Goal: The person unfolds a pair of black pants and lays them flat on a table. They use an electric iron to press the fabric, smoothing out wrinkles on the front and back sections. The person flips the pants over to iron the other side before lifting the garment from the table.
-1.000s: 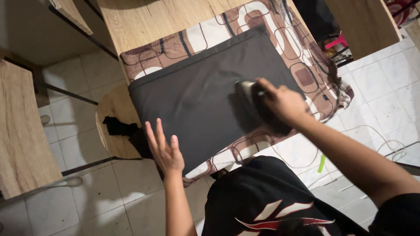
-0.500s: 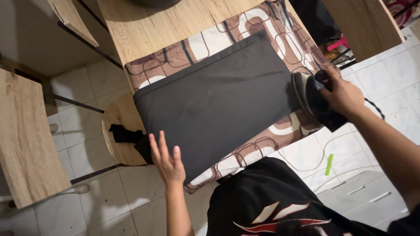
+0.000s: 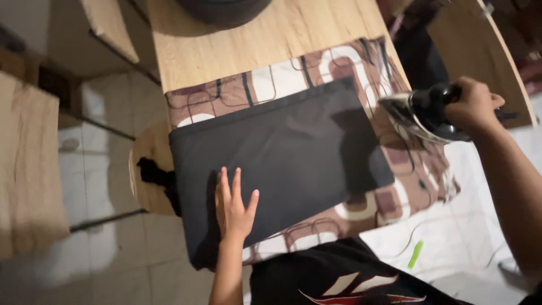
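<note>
A folded black cloth (image 3: 288, 152) lies flat on a brown-and-white patterned blanket (image 3: 389, 186) spread over the light wooden table (image 3: 254, 39). The left hand (image 3: 234, 206) rests palm down on the near left part of the black cloth, fingers (image 3: 228, 183) released and spread, gripping nothing. The right hand (image 3: 473, 104) is off the far right corner of the black cloth, its fingers clenched around the handle of a dark clothes iron (image 3: 420, 116), which is tilted with its shiny soleplate turned towards the cloth and appears raised off the blanket. A round wooden stool (image 3: 148, 186) stands just left of the cloth, carrying a small dark rag (image 3: 152, 172).
</note>
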